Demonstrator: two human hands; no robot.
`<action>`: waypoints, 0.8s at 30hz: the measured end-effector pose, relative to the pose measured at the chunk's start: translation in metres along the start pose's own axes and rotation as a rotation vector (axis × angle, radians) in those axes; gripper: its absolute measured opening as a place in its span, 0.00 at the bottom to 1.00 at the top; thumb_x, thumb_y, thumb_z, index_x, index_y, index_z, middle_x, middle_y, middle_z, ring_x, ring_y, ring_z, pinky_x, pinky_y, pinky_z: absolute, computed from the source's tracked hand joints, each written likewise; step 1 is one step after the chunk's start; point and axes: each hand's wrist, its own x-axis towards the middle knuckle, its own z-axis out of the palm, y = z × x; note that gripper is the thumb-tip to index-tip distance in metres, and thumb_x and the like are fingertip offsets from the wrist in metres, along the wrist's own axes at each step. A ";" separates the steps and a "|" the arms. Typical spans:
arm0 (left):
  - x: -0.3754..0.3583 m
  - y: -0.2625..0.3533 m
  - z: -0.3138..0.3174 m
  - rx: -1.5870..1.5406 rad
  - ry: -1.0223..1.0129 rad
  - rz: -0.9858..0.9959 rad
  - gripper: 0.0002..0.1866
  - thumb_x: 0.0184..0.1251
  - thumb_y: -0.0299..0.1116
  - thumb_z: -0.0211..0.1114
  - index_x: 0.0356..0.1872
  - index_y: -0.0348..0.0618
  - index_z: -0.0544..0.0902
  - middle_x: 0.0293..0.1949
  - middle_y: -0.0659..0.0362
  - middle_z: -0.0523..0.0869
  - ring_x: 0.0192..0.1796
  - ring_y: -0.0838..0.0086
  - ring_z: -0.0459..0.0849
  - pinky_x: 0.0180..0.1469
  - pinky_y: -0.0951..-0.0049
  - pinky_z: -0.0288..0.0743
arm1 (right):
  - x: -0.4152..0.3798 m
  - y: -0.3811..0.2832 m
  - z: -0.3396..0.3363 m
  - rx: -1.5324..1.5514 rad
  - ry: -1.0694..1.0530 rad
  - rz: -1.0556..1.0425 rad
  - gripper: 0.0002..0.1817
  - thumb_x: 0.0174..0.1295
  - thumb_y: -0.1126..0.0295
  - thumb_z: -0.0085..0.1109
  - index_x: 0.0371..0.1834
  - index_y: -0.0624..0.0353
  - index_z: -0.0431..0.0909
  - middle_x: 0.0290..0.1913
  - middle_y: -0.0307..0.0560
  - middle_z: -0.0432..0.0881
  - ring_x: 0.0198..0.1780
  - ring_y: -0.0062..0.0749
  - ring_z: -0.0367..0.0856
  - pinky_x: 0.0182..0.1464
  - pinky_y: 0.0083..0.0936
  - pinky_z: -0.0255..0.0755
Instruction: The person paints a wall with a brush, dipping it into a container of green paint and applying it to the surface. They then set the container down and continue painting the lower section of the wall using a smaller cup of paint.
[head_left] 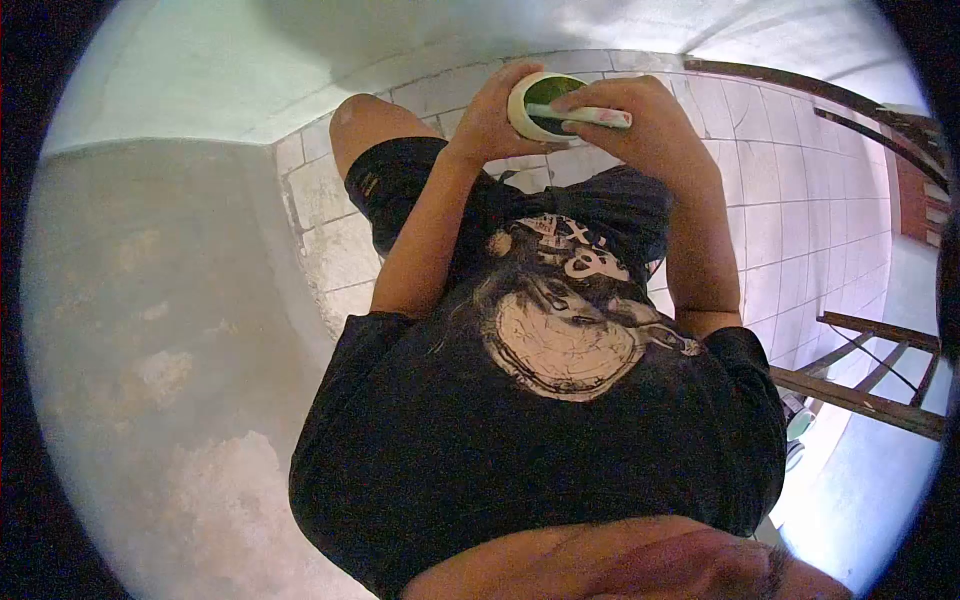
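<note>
My left hand [488, 122] is wrapped around the side of a pale round cup [517, 108], whose inside looks dark green. The cup is tilted so its mouth faces me. My right hand [645, 122] grips a paintbrush [604, 117] with a pale green handle and small reddish marks. Its working end reaches over the mouth of the cup, and the fingers partly cover it. Both hands are in front of my knees, above the tiled floor [790, 190].
A pale green wall [200, 90] rises ahead, and a patchy grey wall [150, 300] stands close on my left. On the right are a wooden ladder [860, 400] and a long dark beam [780, 75]. Some pale containers [798, 422] sit beneath the ladder.
</note>
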 end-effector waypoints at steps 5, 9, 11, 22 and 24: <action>-0.002 -0.008 0.006 0.043 0.016 0.064 0.48 0.28 0.47 0.84 0.56 0.43 0.70 0.48 0.53 0.78 0.51 0.59 0.78 0.55 0.64 0.72 | -0.004 0.004 0.010 0.008 0.092 0.023 0.12 0.51 0.62 0.64 0.39 0.47 0.84 0.33 0.49 0.84 0.36 0.46 0.82 0.42 0.36 0.75; 0.001 -0.008 0.005 0.132 -0.024 0.093 0.50 0.26 0.46 0.85 0.57 0.43 0.68 0.49 0.55 0.79 0.52 0.65 0.79 0.56 0.67 0.73 | -0.008 0.004 0.010 -0.048 0.111 -0.035 0.13 0.51 0.61 0.64 0.41 0.45 0.83 0.34 0.47 0.84 0.36 0.45 0.82 0.41 0.37 0.75; 0.000 -0.008 0.006 0.128 -0.031 0.113 0.51 0.26 0.46 0.85 0.57 0.43 0.68 0.50 0.56 0.79 0.52 0.65 0.79 0.56 0.67 0.73 | -0.006 0.008 0.016 -0.073 0.111 -0.023 0.13 0.51 0.61 0.63 0.41 0.46 0.84 0.34 0.47 0.84 0.36 0.45 0.82 0.42 0.36 0.75; -0.008 -0.014 0.013 0.067 -0.098 -0.001 0.50 0.27 0.49 0.84 0.57 0.44 0.69 0.51 0.52 0.76 0.55 0.57 0.76 0.58 0.62 0.70 | -0.030 0.005 -0.005 0.199 0.168 -0.033 0.12 0.52 0.73 0.66 0.41 0.57 0.83 0.36 0.48 0.85 0.35 0.37 0.84 0.38 0.25 0.76; -0.008 -0.011 0.013 0.060 -0.124 0.003 0.50 0.27 0.48 0.83 0.57 0.44 0.69 0.52 0.52 0.76 0.55 0.57 0.75 0.58 0.62 0.70 | -0.030 0.004 -0.001 0.075 0.070 -0.086 0.13 0.58 0.62 0.61 0.42 0.57 0.83 0.38 0.49 0.84 0.38 0.41 0.84 0.40 0.27 0.77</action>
